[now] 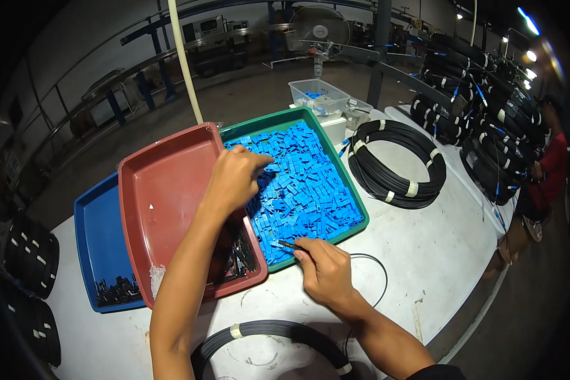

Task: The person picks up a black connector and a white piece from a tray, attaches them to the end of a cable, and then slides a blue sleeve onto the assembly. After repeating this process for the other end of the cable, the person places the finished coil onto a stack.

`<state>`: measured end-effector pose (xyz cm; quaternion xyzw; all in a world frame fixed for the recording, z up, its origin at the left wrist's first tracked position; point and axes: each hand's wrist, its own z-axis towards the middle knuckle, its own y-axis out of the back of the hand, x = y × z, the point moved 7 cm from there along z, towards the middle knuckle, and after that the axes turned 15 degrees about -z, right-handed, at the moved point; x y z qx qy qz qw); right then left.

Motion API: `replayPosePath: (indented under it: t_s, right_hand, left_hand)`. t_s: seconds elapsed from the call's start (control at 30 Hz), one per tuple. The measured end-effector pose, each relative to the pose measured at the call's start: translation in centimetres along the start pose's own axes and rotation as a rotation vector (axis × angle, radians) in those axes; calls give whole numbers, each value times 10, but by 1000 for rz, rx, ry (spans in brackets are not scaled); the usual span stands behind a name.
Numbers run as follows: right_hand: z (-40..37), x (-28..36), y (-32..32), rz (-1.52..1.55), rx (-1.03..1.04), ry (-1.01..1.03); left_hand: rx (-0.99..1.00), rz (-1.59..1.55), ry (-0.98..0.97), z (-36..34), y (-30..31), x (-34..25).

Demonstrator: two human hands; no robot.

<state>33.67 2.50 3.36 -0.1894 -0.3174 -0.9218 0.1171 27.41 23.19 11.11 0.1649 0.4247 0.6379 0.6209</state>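
Observation:
My left hand [235, 177] reaches over the green tray [354, 201], which holds a heap of small blue plastic connector parts [310, 183]. Its fingers are bent toward the heap, the index fingertip at the blue parts; what they pinch, if anything, is hidden. Close to the tray's front edge, my right hand [325, 269] grips the end of a thin black cable [386, 278] between thumb and fingers. The dark cable tip [288, 244] points left over the blue parts. From this hand the cable loops down toward a black cable coil [278, 328] at the table's front.
A red tray [171, 183] with small black parts and clear bits overlaps a blue tray [98, 221]. Right of the green tray lies another cable coil [413, 190]. A clear bin [320, 101] stands behind. Stacked coils [456, 82] and a person [554, 158] are at the right.

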Motion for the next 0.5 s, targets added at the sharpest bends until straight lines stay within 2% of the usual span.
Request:
replayPosePath:
  t_s: [0.13,0.17,0.3,0.4,0.5]
  right_hand:
    - [-2,1,-4,14,-10,7]
    - [-1,1,-4,16,-11,10]
    - [-2,1,-4,15,14,-3]
    - [-2,1,-5,19,9,-1]
    - [-3,0,-7,4,27,-5]
  left_hand:
    - [-69,-165,67,-5,-17,17]
    - [-47,-73,-41,-3,-19,9]
    - [4,-3,5,-2,-28,7]
    - [47,10,-59,0,-38,0]
    - [146,73,-4,3,-46,-3]
